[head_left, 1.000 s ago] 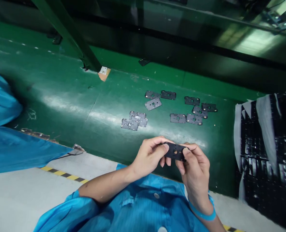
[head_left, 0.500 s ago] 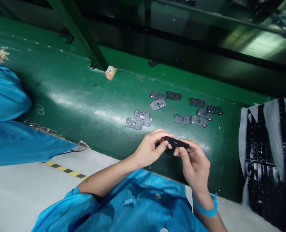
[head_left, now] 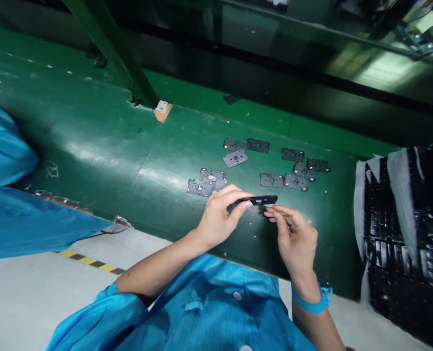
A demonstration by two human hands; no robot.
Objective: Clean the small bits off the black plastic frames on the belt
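My left hand (head_left: 219,214) pinches a thin black plastic part (head_left: 263,200) by its left end, holding it nearly edge-on above the green bench. My right hand (head_left: 298,239) is just below and to the right, apart from that part. Its thumb and fingertips are drawn together; whether something small sits between them is hidden. Beyond my hands lie several flat dark plates with small cut-outs: an overlapping cluster (head_left: 206,183) at left, a lighter grey plate (head_left: 235,158) in the middle, and another group (head_left: 295,182) at right.
The green bench (head_left: 114,136) runs across the view, with a green metal post (head_left: 128,68) at its back. At right stand black stacked trays (head_left: 395,243) with whitish strips. A person's blue sleeve (head_left: 4,146) is at far left. One dark piece (head_left: 232,98) lies farther back.
My right hand has let go of the black plastic part and moved slightly down. My left hand now holds the part alone, raised a little and turned more level.
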